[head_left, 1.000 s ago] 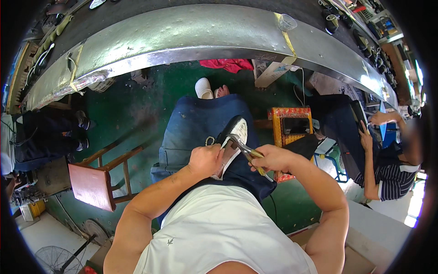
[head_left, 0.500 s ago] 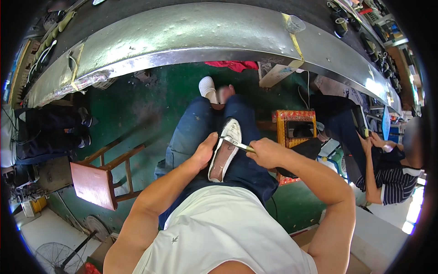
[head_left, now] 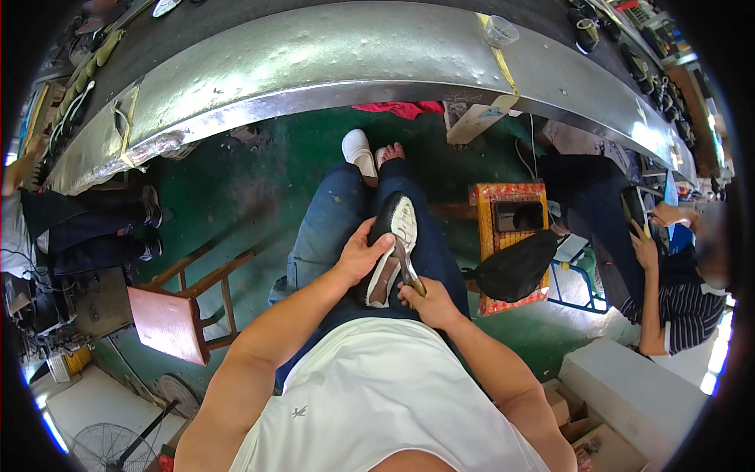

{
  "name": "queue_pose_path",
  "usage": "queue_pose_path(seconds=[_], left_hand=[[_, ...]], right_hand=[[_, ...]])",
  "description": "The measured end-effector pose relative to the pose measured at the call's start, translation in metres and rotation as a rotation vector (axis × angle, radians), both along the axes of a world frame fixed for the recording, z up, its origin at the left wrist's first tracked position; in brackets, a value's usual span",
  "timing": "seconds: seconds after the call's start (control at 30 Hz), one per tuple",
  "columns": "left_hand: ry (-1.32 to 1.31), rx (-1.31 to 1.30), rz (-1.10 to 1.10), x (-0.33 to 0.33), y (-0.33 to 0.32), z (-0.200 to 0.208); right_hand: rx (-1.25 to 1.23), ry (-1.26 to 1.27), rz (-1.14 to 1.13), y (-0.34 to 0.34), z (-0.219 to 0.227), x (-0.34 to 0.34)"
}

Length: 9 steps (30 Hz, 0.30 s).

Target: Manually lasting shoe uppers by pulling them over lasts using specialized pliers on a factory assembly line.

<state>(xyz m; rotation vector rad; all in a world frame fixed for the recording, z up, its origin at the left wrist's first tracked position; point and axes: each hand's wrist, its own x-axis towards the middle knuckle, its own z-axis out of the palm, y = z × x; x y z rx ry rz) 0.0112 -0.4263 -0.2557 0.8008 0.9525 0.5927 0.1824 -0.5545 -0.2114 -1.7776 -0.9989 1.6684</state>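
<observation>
A dark shoe (head_left: 404, 223) lies sole-up across my thighs, its toe pointing away from me. Its underside shows a whitish rim and front with a brown middle. My left hand (head_left: 363, 253) is closed on the shoe's left side, the thumb pressing on the underside. In my right hand (head_left: 431, 304) is a hammer-like tool (head_left: 410, 271) with a metal head and a yellowish-brown handle. Its head lies against the right side of the sole, near the left thumb; the exact shape of the head is hard to make out.
A metal-edged workbench (head_left: 330, 55) curves across the front, with a clear plastic cup (head_left: 501, 31) on it. A wooden stool (head_left: 169, 321) stands left. To the right are an orange woven seat (head_left: 487, 256) with a black bag (head_left: 515, 267), and a seated co-worker (head_left: 684, 315).
My right hand has drawn back toward my lap, turning the tool from crosswise to nearly lengthwise along the sole. My left thumb has shifted onto the underside, and the shoe has tilted.
</observation>
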Motion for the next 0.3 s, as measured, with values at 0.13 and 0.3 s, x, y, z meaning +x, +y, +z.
queue_pose_path(seconds=[0.13, 0.3], left_hand=[[-0.031, -0.061, 0.029, 0.004, -0.005, -0.006], [-0.035, -0.088, 0.093, 0.002, -0.008, -0.012]], right_hand=[[-0.308, 0.347, 0.082, 0.023, 0.016, 0.046], [-0.123, -0.091, 0.175, 0.019, 0.029, 0.021]])
